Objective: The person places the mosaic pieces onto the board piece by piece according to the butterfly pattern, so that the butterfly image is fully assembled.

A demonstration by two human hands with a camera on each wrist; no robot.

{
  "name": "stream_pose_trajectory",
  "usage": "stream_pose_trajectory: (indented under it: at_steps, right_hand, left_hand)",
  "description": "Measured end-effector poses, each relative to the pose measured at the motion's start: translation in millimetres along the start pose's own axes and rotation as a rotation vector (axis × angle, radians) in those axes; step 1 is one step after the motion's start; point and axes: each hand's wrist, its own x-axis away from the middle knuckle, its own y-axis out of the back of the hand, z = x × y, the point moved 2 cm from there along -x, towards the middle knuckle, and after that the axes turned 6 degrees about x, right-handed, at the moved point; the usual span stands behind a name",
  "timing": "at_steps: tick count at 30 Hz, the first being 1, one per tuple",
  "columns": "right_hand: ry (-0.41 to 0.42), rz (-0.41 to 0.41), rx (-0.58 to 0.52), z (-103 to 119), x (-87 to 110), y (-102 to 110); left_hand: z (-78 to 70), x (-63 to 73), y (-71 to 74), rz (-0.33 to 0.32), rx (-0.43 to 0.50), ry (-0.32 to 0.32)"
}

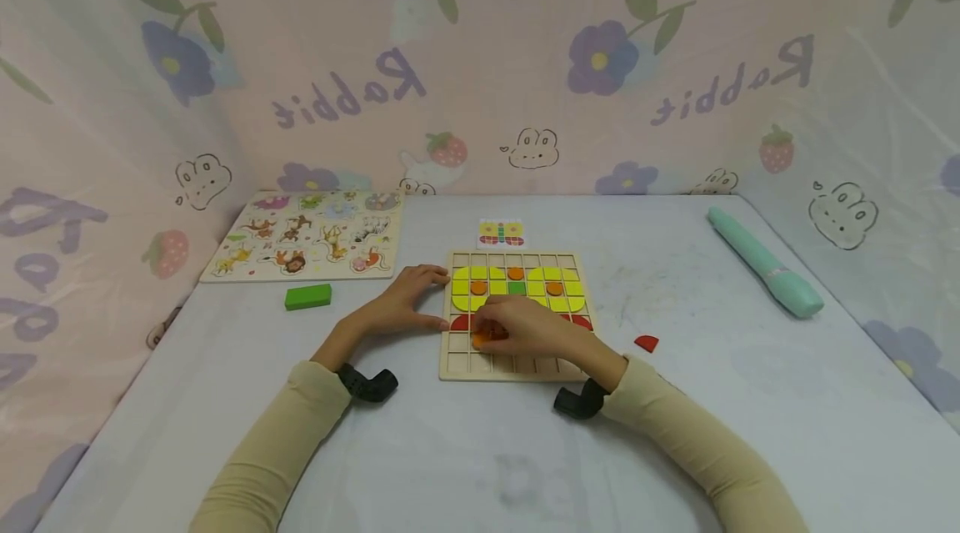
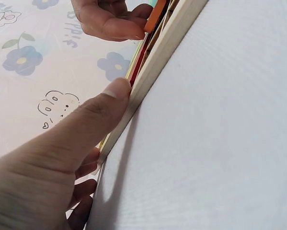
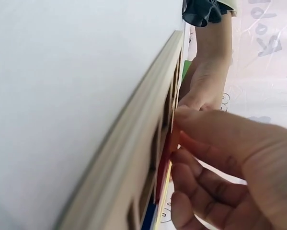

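Observation:
A wooden grid board (image 1: 517,374) lies in the middle of the table, with yellow, orange, green and red pieces set in its squares. My right hand (image 1: 521,326) is over the board's lower left part, pinching an orange piece (image 2: 155,19) between thumb and fingertips; the hand covers several squares. In the right wrist view that orange piece (image 3: 176,139) shows between the fingers, close to a red piece (image 3: 163,167). Along the board's left edge, my left hand (image 1: 408,304) rests with thumb and fingers spread, their tips touching the rim.
Behind the board stands a small butterfly pattern card (image 1: 502,233). An animal puzzle board (image 1: 315,266) lies at the back left, a green block (image 1: 307,297) in front of it. To the right are a loose red quarter piece (image 1: 647,343) and a long mint-green object (image 1: 765,262).

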Motion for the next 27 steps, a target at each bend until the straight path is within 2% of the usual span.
stream_pose_trajectory:
  at_steps: [10,16,21,27]
  right_hand:
    - [0.002,-0.001,-0.004,-3.0,-1.7,-4.4]
    - [-0.027,-0.018,0.028,-3.4,6.7,4.3]
    - [-0.083,-0.079,0.041,-12.8,33.8,23.3]
    - [-0.231,-0.132,0.04,-37.4,89.5,40.2]
  left_hand:
    - [-0.1,-0.2,-0.8,0.002,0.02,0.004]
    - [-0.8,-1.1,-0.9,0.0,0.014,-0.013]
    - [-2.4,-1.2,-0.1,-0.006,0.017,-0.016]
    - [-0.4,0.4,0.3,0.005,0.019,0.016]
